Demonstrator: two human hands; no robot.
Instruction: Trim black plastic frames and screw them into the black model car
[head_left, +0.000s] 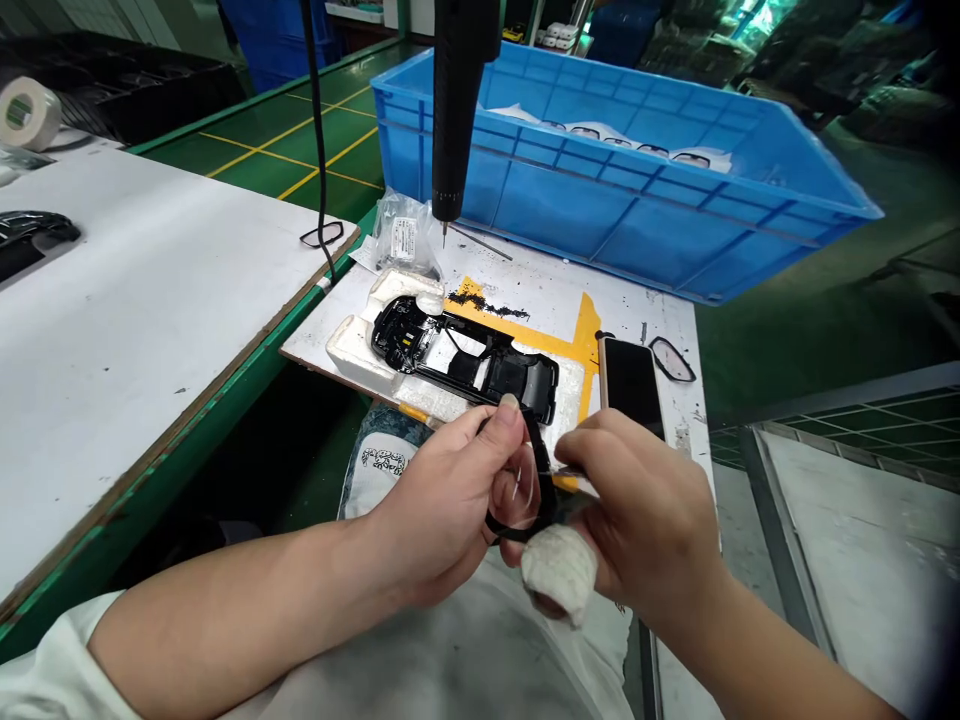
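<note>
I see the left hand (442, 500) pinching the black glasses frame (546, 480) by its rim above the lap (450, 665), and the right hand (637, 510) pinching a thin metal tool (568, 470). The frame looks light and fragile, so I'd hold the rim.

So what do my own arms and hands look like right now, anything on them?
Your left hand and right hand are bare, with no gloves. A white woven cloth wrapping covers one digit, apparently on the right hand. A white fabric sleeve shows on the left arm; your left forearm and right forearm are bare.
</note>
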